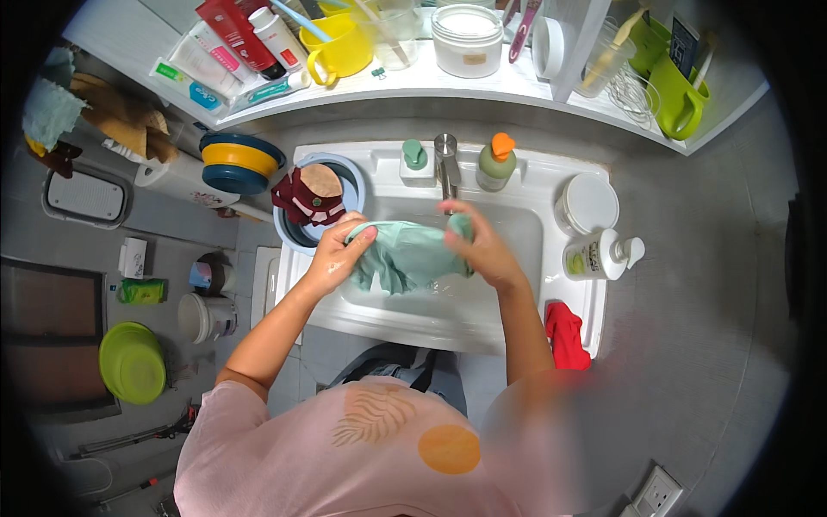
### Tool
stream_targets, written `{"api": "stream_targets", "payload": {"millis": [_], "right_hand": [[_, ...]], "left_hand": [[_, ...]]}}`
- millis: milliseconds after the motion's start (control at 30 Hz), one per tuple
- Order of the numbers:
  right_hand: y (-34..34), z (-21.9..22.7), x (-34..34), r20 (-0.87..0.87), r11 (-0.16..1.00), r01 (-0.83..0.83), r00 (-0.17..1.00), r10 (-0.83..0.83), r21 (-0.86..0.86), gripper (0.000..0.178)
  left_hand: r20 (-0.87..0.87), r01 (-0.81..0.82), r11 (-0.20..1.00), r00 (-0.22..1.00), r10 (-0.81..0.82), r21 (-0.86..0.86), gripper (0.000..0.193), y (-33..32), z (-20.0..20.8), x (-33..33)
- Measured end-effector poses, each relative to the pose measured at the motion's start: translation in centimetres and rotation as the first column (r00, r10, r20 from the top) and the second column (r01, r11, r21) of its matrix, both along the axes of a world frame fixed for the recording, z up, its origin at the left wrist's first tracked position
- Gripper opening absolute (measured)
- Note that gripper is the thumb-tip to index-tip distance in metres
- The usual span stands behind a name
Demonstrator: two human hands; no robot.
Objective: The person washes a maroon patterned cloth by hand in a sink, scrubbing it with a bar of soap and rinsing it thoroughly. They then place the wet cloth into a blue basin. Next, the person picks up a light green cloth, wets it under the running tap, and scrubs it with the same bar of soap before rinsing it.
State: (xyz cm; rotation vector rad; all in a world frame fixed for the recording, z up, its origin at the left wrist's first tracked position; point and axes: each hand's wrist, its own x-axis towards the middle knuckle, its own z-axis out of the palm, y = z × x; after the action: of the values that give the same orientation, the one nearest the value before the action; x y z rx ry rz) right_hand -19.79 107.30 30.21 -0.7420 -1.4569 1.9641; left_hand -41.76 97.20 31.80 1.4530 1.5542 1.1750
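Observation:
Stretched between my hands above the white sink (530, 284) is a wet-looking mint-green cloth garment (405, 250); its exact kind I cannot make out. My left hand (330, 260) pinches its left end, with the thumb on top. At the other end, my right hand (489, 248) has the bunched fabric between thumb and fingers, the fingers slightly blurred. The lower edge of the garment hangs in loose folds over the basin. Just behind it stands the metal faucet (446, 164).
Left of the basin, a blue-grey tub (349, 177) holds maroon and tan cloth (310, 194). Green soap bottle (497, 164), white pump bottle (594, 256), round white container (587, 205) and red cloth (566, 336) sit along the sink's rim. A crowded white shelf (362, 96) overhangs the back.

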Motion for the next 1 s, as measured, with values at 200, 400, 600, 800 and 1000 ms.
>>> {"api": "stream_targets", "payload": {"millis": [200,400,600,800,1000], "right_hand": [[-0.8,-0.5,0.7,0.216,0.935,-0.284,0.920,0.328,-0.210,0.020],[-2.1,-7.9,-1.5,0.023,0.971,0.117,0.993,-0.115,-0.207,0.017],[-5.2,-7.9,-5.1,0.336,0.875,0.192,0.870,-0.362,0.444,0.022],[-3.4,-13.6,-5.2,0.278,0.495,-0.027,0.852,-0.443,0.869,0.029],[-5.4,-8.0,-7.4,0.311,0.526,-0.001,0.808,-0.501,0.851,0.030]], "left_hand": [[0.728,0.100,0.931,0.654,0.204,-0.350,0.026,-1.0,-2.3,1.2],[0.753,0.278,0.767,0.543,0.371,-0.579,0.042,0.5,-5.1,4.5],[0.935,0.481,0.803,0.148,0.321,-0.352,0.042,1.4,-13.4,4.3],[0.867,0.348,0.795,0.166,0.469,-0.496,0.027,1.7,-13.9,5.8],[0.959,0.443,0.877,-0.111,0.261,-0.187,0.026,1.4,-18.6,3.8]]}}
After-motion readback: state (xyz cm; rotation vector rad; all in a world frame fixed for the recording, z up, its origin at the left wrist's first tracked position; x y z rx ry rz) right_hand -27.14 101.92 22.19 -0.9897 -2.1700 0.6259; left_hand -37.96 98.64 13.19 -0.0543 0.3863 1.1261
